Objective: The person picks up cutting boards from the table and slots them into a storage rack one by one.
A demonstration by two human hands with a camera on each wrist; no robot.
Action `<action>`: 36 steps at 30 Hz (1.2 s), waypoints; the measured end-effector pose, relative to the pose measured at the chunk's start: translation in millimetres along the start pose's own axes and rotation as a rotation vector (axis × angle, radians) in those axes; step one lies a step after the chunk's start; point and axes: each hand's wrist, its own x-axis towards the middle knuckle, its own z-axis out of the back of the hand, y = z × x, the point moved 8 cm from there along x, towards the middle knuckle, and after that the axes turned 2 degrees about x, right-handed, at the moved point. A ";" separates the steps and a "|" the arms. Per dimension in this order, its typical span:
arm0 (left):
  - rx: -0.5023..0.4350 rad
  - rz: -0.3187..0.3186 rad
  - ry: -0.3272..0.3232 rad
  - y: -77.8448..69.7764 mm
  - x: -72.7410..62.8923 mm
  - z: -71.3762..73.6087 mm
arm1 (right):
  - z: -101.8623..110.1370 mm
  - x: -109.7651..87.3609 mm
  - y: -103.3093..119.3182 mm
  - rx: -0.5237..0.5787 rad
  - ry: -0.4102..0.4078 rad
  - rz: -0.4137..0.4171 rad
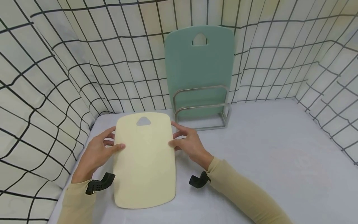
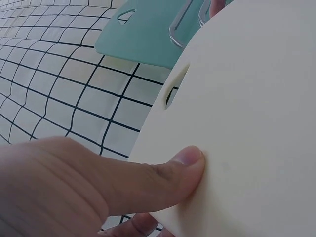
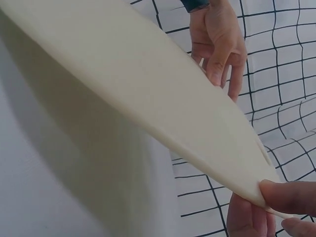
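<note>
A cream cutting board (image 1: pixel 145 161) with a handle hole at its top is held up between both hands, tilted above the white table. My left hand (image 1: pixel 98 152) grips its left edge, thumb flat on the front face and fingers behind. On the opposite edge my right hand (image 1: pixel 190 143) pinches the board, thumb in front, fingers at the back. In the right wrist view the cream board (image 3: pixel 148 84) stands at a slant over its own shadow. Behind, a green cutting board (image 1: pixel 199 65) stands upright in a metal wire rack (image 1: pixel 201 107).
The rack stands near the back edge of the white table (image 1: pixel 265 165), just beyond my right hand. White cloth with a black grid (image 1: pixel 126 56) hangs along the back and both sides. A black wrist strap mount (image 1: pixel 98 183) sits on each forearm.
</note>
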 end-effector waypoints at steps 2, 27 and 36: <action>0.011 -0.002 -0.010 -1.5 -0.7 1.8 | 0.1 0.3 0.8 0.006 -0.002 0.007; -0.014 0.019 -0.133 -16.1 -0.9 20.0 | 5.1 3.9 25.0 -0.046 -0.020 0.099; -0.048 0.011 -0.201 -24.0 -0.8 25.2 | 9.7 7.3 31.5 -0.045 -0.032 0.119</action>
